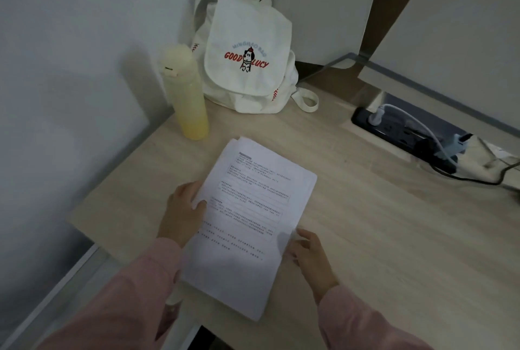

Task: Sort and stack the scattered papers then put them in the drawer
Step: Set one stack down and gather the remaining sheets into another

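Desk [380,251]: light wood grain, set into a corner of pale walls, with a slot along the far right edge.

Stack of papers [253,209]: white printed sheets, roughly squared, a few far edges fanned out of line. Located at the near left part of the desk, long axis running from the near edge towards the far left corner, near end past the near edge. Resting or lifted: cannot tell.

Left hand [183,210]: pink sleeve entering from the near left, forearm angled towards the far right. Clamped on the left long edge of the stack at mid-length, thumb flat on the top sheet, fingers hidden beneath.

Right hand [309,255]: pink sleeve entering from the near right, back of hand up. Fingers curled round the right long edge of the stack, nearer than the left hand.

Cloth backpack [247,51]: white, printed flap, propped upright in the far left corner.

Bottle [187,91]: pale yellow, upright, just beside the backpack on its left, along the left edge.

Power strip [394,131]: black, seated in the far right slot, white plug and cables attached.
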### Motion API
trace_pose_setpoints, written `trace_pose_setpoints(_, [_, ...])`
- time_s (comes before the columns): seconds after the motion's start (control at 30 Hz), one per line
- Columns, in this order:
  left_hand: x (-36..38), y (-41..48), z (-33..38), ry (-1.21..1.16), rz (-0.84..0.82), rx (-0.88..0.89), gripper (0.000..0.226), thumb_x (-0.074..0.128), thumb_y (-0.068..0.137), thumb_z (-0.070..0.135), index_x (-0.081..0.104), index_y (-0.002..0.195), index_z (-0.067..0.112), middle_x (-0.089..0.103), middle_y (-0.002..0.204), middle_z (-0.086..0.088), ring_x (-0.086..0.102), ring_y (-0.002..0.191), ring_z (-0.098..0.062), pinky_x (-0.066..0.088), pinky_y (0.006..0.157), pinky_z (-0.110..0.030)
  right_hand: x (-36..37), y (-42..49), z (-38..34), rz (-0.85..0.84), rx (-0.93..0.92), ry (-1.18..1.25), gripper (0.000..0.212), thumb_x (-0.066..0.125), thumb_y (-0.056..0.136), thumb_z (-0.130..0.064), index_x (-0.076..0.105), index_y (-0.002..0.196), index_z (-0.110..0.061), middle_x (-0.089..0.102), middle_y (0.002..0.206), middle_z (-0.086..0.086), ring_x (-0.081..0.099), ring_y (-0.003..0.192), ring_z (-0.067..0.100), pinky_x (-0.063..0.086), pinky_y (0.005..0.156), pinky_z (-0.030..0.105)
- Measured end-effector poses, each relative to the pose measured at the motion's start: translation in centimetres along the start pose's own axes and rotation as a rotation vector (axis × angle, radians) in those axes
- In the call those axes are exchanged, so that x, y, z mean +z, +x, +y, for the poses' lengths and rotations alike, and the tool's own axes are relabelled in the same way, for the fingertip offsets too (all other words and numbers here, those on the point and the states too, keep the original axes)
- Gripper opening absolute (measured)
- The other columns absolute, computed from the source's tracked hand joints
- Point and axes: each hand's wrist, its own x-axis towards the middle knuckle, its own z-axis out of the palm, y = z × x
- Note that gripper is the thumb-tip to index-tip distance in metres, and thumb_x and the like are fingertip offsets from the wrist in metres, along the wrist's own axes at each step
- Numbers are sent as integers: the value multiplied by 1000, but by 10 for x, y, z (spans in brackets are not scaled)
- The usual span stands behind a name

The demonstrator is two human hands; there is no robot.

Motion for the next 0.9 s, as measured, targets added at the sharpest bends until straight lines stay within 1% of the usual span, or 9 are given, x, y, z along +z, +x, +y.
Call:
trace_pose_setpoints(0.07, [1,2,-3,-24,-33,-38,49,48,90,15,41,138,20,42,142,-4,38,129,-25,32,110,-45,0,1,3,15,40,45,50,53,89,-14,36,136,-8,48,126,11,53,107,23,40,80,26])
trace_pose_setpoints(0.13, [3,2,-6,-36,-52,-75,50,50,90,16,40,138,16,42,142,-5,39,128,-26,32,109,-46,-1,2,3,-25,111,141,45,51,89,-10,40,133,-9,53,119,10,55,96,19,40,83,29])
trace_pose_setpoints(0.3, [7,-2,-4,-86,-104,-77,46,49,89,17,44,135,19,48,136,-1,48,120,-20,38,105,-38,-3,3,-5,-95,148,245,32,40,88,2,59,113,2,62,89,10,56,71,19,49,56,19])
trace_pose_setpoints(0.4, [12,-13,0,-99,-153,-69,40,47,91,12,49,130,18,51,126,3,52,109,-16,40,94,-29,-9,4,-4,-2,159,231,24,42,89,-1,57,108,-1,61,83,7,55,71,21,45,57,25])
trace_pose_setpoints(0.5, [23,-25,3,-162,-183,-92,38,50,88,12,52,126,20,55,121,4,55,106,-15,42,95,-31,-20,4,4,66,130,216,25,49,89,-7,56,112,-1,64,93,10,60,78,26,47,61,30])
trace_pose_setpoints(0.63, [40,-35,10,-239,-252,-150,20,51,89,13,52,99,30,62,100,9,60,98,-15,47,94,-36,-34,-3,8,103,26,221,34,53,88,-5,54,121,-7,63,116,15,61,100,32,50,86,41])
trace_pose_setpoints(0.73, [52,-41,14,-300,-297,-202,27,55,87,15,48,113,23,64,110,-1,62,101,-20,48,95,-41,-46,-10,11,111,-51,223,30,49,88,1,58,113,-14,66,111,13,63,100,32,49,93,47])
trace_pose_setpoints(0.87, [59,-36,20,-311,-221,-196,50,69,62,38,60,105,14,59,116,-10,61,100,-22,51,91,-41,-64,-25,11,122,-132,290,31,51,88,-1,61,114,-16,72,101,6,69,90,28,56,78,38])
trace_pose_setpoints(0.9, [57,-37,30,-376,-241,-202,51,72,63,37,58,106,13,59,115,-9,62,100,-21,52,89,-38,-71,-29,10,118,-149,320,31,52,88,-2,61,114,-16,73,100,5,70,89,28,58,75,36])
